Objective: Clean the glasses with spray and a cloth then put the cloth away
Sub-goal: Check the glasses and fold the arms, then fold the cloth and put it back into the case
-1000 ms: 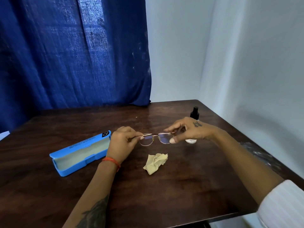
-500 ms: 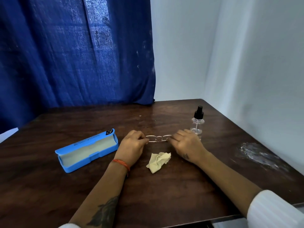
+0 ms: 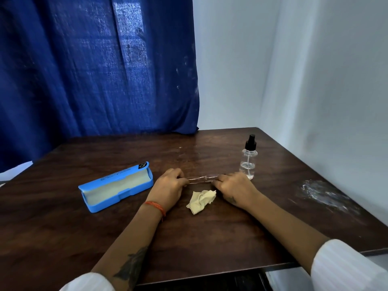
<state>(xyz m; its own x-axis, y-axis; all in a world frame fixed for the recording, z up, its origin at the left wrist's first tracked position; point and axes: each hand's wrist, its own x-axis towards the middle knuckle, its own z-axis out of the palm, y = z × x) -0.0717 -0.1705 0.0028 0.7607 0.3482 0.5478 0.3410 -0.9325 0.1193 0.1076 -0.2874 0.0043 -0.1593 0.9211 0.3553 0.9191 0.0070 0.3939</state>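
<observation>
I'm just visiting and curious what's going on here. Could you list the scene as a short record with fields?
table: dark wood
glasses: low at the table, one end in each hand
left hand: closed on the glasses' left end
right hand: closed on the right end
cloth: crumpled, lying just in front of the glasses, untouched
spray: upright, behind the right hand
case: blue, open, left of the hands

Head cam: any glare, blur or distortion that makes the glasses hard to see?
Head view: sharp overall, no motion blur. The glasses are thin and low-contrast against the dark table, partly hidden by the left hand and right hand. Soft sheen on the wood behind them, no hard glare. Wide-angle bending shows at the table edges. The clear spray bottle reads faint.
</observation>
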